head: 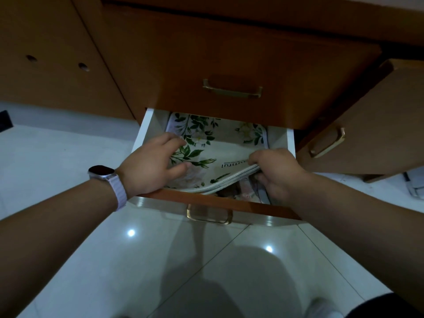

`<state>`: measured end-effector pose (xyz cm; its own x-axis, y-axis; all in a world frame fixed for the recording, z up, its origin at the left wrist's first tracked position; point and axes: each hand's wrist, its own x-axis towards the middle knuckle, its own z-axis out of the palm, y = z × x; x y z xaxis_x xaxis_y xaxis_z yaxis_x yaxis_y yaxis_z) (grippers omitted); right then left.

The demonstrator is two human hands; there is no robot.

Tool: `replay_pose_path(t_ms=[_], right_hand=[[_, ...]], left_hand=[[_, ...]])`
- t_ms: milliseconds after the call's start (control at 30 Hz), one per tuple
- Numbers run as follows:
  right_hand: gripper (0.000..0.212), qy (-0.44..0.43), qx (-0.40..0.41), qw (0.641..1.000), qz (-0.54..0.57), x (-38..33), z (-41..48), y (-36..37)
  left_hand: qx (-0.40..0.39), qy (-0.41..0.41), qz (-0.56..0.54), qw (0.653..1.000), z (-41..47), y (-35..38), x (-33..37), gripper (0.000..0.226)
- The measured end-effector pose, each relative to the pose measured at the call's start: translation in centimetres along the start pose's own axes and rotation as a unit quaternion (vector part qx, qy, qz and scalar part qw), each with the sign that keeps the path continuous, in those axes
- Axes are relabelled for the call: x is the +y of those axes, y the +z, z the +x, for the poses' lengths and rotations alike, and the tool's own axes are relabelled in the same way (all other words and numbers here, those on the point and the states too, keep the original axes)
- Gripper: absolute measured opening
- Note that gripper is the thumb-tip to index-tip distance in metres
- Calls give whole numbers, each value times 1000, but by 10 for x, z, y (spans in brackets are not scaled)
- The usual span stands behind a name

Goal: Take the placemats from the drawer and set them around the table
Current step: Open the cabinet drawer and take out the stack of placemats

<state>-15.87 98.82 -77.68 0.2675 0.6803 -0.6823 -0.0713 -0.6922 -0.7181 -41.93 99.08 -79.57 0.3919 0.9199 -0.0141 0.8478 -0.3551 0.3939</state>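
Observation:
A low wooden drawer (218, 203) stands pulled out, white inside. In it lies a stack of cream placemats (220, 145) printed with green leaves and white flowers. My right hand (275, 173) pinches the near right edge of the stack, thumb on top and fingers under, and that edge is lifted off other fabric below. My left hand (151, 164), with a watch on the wrist, has its fingers curled on the left part of the top mat; its thumb touches the mat's near side.
A shut drawer with a brass handle (232, 89) sits directly above the open one. To the right a cabinet door (358, 134) stands ajar. Glossy white floor tiles (206, 260) spread below. A pale object (415, 184) lies on the floor at far right.

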Motion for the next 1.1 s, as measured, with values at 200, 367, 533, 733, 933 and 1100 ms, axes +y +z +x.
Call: replay_pose_path(t_ms=[200,367,533,733,933,1100], right_hand=[[15,107,-106,987,59,-11,10,-19],[29,124,-121,977,-124,-2,13,-15],[53,140,-124,951,-246,11,17,-11],[48,124,-125,958,-227,17,28,-7],[75,77,-88,981,-152,33,34,-9],[85,110,-101,969,-196,25,36,-11]], left_hand=[[-13,-9,-6,1000,-2,-2,4,59],[-29,-16,-5,999,-2,0,1,63],[-38,-11,-3,999,1,4,-1,70],[-47,-14,6,999,1,5,-3,68],[-41,-17,3,999,4,7,-6,67],[-37,-15,3,999,5,7,-3,66]])
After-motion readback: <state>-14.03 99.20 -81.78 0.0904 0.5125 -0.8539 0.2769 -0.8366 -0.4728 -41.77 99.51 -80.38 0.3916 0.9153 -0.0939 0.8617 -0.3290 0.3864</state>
